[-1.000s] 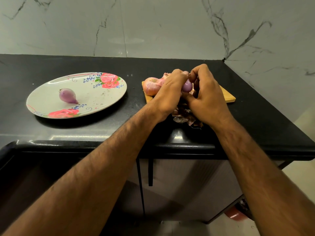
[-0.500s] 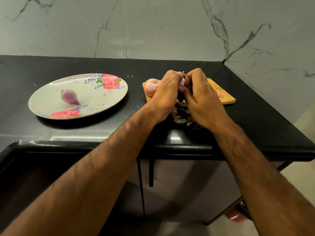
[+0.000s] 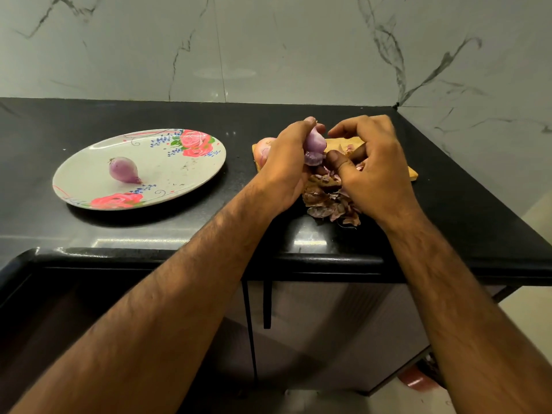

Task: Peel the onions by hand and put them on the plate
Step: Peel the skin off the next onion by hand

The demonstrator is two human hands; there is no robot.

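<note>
Held onion (image 3: 315, 141): small, pale purple, glossy, mostly bare. Tapered tip points up. A loose darker flap of skin (image 3: 313, 158) hangs off its lower end. It's up in the air over the board (image 3: 343, 143), right side of the counter (image 3: 209, 228).

Left hand (image 3: 286, 168): fingers and thumb wrapped round the held onion, gripping from the left.

Right hand (image 3: 373, 168): fingers curled, upper ones reaching toward the onion tip without touching it. The thumb tip sits right against the skin flap. Can't tell whether it's pinching the flap or just touching.

Plate onion (image 3: 124, 170): peeled, purple, lying on its side on the left half of the plate (image 3: 89, 174). The plate is white with pink roses and blue sprigs on the rim, and sits well left of the board.

Third onion (image 3: 263, 147): pinkish, on the board's left end, mostly hidden behind the left hand.

Peels (image 3: 328, 204): a brown-purple pile on the counter at the board's near edge, under both hands.

Versus 0.5 s ago: the hands were pressed together with the onion nearly hidden. Now they're split apart, the onion is exposed and the flap is pulled down. The plate onion hasn't moved.
</note>
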